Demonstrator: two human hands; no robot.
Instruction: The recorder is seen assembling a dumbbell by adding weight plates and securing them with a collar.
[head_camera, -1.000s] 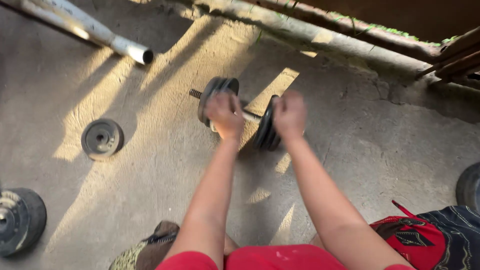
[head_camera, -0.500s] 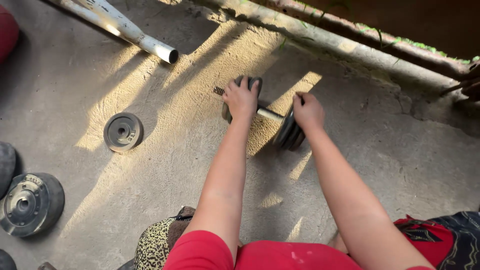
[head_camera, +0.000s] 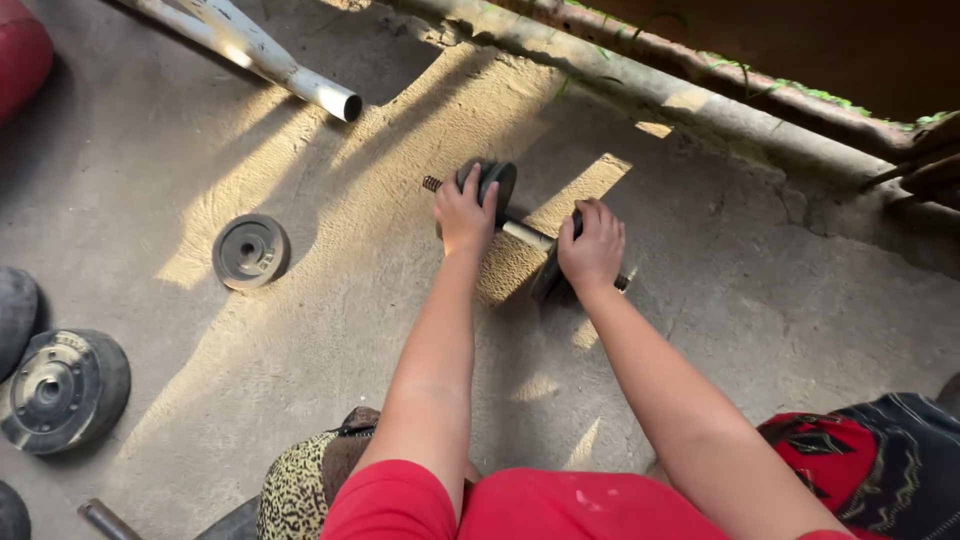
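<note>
Reaching forward, left hand (head_camera: 464, 215) and right hand (head_camera: 592, 250) curl fingers over dumbbell (head_camera: 520, 232) plates.

Only one view: cam on my head, looking steeply down and a bit fwd over my own arms at the concrete floor (head_camera: 330, 330). My red sleeves fill the bottom edge, so the lens sits right above my shoulders. Arms stretch away from it toward mid-frame, where my left hand (head_camera: 465, 215) and right hand (head_camera: 592, 250) sit on the dumbbell (head_camera: 520, 232), approx. at arm's reach. Top edge catches the base of a wall (head_camera: 640, 85), far side of the view. Left edge cuts off a weight plate (head_camera: 60, 390). No 2nd cam, so no shared area.
</note>
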